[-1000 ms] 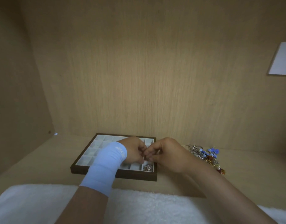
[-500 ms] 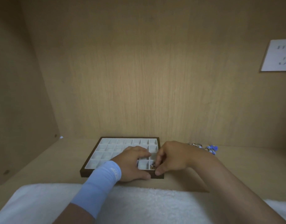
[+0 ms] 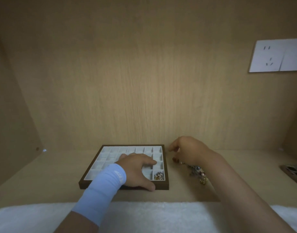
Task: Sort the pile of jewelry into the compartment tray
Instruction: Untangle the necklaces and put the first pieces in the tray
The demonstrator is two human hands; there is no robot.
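Dim, warm-toned light; corners darkened; soft overall blur; wide-angle bending at edges; faint shadows under forearms.

One compartment tray (image 3: 87, 184), brown-rimmed and white-lined. Seven compartments across the far row, four down the right column; the rest partly hidden. One filled compartment, at the tray's 5 o'clock corner, holding beaded jewelry (image 3: 158, 176). One jewelry pile (image 3: 197, 172), at 3 o'clock of the tray, too tangled to count. Two hands: left hand (image 3: 136, 167), right hand (image 3: 189, 150). One blue wrist sleeve (image 3: 104, 187). One wall socket plate (image 3: 268, 56), at 2 o'clock.
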